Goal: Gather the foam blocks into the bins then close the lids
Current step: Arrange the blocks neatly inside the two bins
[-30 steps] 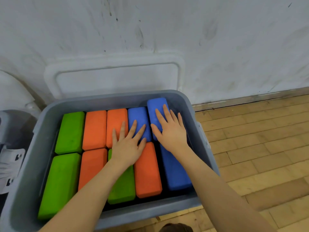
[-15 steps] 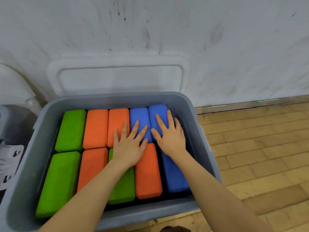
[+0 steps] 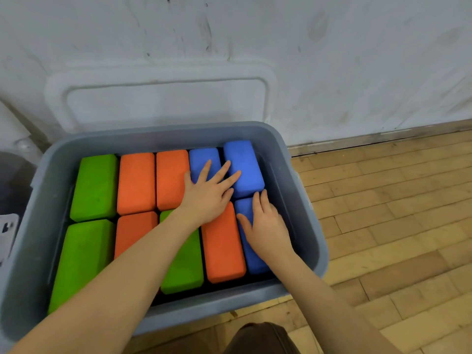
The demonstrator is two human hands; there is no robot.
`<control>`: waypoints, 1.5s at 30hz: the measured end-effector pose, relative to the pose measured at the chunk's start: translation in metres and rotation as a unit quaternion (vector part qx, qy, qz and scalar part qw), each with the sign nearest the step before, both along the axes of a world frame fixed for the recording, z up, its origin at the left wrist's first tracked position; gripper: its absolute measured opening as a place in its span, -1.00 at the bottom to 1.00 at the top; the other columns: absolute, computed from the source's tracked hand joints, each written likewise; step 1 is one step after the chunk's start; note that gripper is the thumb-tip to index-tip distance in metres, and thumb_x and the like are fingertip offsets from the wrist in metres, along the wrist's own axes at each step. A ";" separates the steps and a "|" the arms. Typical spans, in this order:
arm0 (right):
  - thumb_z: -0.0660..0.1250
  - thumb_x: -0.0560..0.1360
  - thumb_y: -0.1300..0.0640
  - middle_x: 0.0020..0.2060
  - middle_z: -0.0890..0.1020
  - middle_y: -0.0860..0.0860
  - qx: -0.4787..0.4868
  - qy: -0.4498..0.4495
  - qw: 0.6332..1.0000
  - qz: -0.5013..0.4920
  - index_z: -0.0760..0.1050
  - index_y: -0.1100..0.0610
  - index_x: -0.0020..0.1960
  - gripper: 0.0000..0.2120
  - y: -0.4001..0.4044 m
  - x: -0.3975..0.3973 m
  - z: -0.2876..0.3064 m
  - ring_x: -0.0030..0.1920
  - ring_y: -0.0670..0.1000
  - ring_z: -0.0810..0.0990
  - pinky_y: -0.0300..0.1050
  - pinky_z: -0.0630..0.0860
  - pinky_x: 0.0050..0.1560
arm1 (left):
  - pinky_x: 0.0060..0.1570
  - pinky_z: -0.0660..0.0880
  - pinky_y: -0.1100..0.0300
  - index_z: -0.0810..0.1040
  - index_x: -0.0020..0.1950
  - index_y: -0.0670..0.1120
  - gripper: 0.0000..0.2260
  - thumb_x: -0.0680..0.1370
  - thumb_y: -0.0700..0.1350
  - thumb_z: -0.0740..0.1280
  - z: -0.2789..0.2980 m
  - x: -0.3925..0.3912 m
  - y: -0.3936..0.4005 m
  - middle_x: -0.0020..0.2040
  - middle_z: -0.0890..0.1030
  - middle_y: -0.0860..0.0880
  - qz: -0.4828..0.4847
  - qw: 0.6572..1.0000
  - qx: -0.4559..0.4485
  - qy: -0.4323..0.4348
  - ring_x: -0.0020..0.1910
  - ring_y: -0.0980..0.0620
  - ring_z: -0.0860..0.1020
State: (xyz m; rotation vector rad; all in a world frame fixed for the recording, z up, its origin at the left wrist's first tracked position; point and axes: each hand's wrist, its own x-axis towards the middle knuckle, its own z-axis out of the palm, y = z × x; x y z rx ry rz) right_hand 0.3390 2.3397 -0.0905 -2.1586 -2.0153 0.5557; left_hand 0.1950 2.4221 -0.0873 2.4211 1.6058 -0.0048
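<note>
A grey bin on the floor holds several foam blocks in two rows: green, orange and blue. My left hand lies flat with spread fingers across the two far blue blocks, one lower and one standing a little higher at the far right. My right hand rests with straight fingers on the near blue block at the bin's right side, beside an orange block. The bin's white lid leans upright against the wall behind the bin.
A wooden floor runs to the right of the bin, and a scuffed white wall stands behind it. Part of another grey bin shows at the left edge. A dark shoe or knee is at the bottom.
My left hand slid right onto the two far blue blocks. My right hand drew back from the far blue block onto the near blue block. That far right block now sits higher.
</note>
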 end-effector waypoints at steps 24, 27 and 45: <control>-0.08 0.66 0.00 0.55 -0.14 0.02 0.061 -0.040 0.993 0.089 -0.13 0.07 0.55 -0.49 0.084 -0.002 -0.016 0.53 0.05 -0.22 -0.02 -0.20 0.48 | 0.40 0.00 -0.22 0.25 0.48 0.06 -0.49 0.56 0.11 -0.10 -0.029 -0.006 -0.011 0.50 0.24 -0.04 0.102 0.990 0.094 0.001 0.48 -0.16 0.17; -0.06 0.65 0.00 0.55 -0.09 0.04 0.071 -0.048 0.993 0.085 -0.08 0.07 0.55 -0.49 0.082 -0.003 -0.019 0.53 0.07 -0.18 0.03 -0.13 0.49 | 0.37 0.09 -0.25 0.35 0.43 0.03 -0.52 0.57 0.08 -0.05 -0.030 -0.003 -0.007 0.45 0.34 -0.07 0.106 0.989 0.105 -0.007 0.44 -0.18 0.26; 0.10 0.62 0.03 0.50 0.22 0.04 0.132 0.045 0.989 0.048 0.24 0.05 0.48 -0.56 0.080 -0.030 0.012 0.50 0.14 0.10 0.02 -0.06 0.47 | 0.29 0.21 -0.06 0.56 0.21 -0.14 -0.59 0.51 0.00 0.09 0.016 -0.043 -0.012 0.31 0.49 -0.17 0.124 0.971 0.144 -0.148 0.28 -0.18 0.45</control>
